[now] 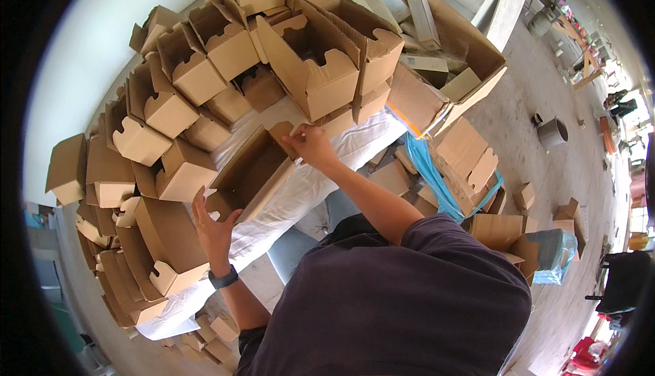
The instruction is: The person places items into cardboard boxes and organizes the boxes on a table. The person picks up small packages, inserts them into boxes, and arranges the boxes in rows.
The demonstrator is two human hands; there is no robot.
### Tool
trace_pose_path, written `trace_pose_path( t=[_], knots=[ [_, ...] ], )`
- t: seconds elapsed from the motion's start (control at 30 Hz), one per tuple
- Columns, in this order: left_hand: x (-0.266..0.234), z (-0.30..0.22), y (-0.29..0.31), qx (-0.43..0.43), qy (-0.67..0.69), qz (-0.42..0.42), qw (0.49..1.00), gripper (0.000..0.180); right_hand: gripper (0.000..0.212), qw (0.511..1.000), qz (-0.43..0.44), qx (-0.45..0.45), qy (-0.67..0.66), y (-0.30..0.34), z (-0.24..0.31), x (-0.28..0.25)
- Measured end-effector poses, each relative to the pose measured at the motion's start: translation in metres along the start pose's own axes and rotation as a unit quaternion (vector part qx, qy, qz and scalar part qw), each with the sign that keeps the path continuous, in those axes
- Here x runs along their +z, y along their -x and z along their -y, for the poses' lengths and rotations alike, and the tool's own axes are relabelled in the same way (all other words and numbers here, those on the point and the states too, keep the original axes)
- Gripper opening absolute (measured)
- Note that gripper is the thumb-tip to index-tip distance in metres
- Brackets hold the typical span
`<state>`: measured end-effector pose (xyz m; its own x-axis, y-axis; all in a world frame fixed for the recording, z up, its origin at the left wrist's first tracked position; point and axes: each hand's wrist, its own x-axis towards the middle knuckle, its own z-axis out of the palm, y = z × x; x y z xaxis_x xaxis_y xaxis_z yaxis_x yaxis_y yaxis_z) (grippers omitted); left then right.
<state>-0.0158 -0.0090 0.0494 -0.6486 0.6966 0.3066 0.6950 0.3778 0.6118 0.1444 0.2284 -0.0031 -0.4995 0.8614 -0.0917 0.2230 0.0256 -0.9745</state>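
A long, narrow cardboard box (267,186), open at the top with its brown inside showing, rests on the white-covered surface in front of me. At its near left end, my left hand (215,231) grips the end wall, thumb and fingers spread around it. A dark watch (223,277) is on that wrist. My right hand (312,145) is closed at the far right end, its fingers pinching the end flap (280,131). Part of that flap is hidden under the fingers.
Stacked open cardboard boxes (199,76) surround the work place on the left and far side. A big carton (471,103) holding smaller boxes stands at the far right. Below it are a carton with blue plastic (437,178) and loose boxes on the floor. White sheeting (321,171) covers the surface.
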Motion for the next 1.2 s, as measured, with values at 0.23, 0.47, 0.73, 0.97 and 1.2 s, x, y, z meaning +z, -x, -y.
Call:
trace_pose_path(
  t=[0.23, 0.47, 0.73, 0.97, 1.2],
  knots=[
    [-0.001, -0.014, 0.005, 0.098, -0.033, -0.047, 0.993, 0.042, 0.036, 0.998, -0.033, -0.03, 0.04, -0.001, -0.012, 0.006],
    [-0.009, -0.027, 0.007, 0.078, -0.003, 0.055, 0.995, 0.027, 0.035, 0.987, -0.084, -0.096, 0.097, 0.003, -0.014, 0.015],
    [0.004, -0.03, 0.014, 0.11, -0.117, 0.052, 0.986, 0.038, 0.035, 0.996, -0.037, -0.046, 0.069, 0.011, -0.009, 0.005],
    [0.006, -0.018, 0.011, 0.076, -0.094, 0.143, 0.982, 0.063, 0.029, 0.978, -0.041, -0.158, 0.132, 0.023, -0.017, -0.01],
    [0.013, -0.02, 0.016, 0.025, -0.008, 0.117, 0.993, 0.075, 0.034, 0.929, 0.313, -0.133, 0.146, 0.068, 0.071, -0.137]
  ],
)
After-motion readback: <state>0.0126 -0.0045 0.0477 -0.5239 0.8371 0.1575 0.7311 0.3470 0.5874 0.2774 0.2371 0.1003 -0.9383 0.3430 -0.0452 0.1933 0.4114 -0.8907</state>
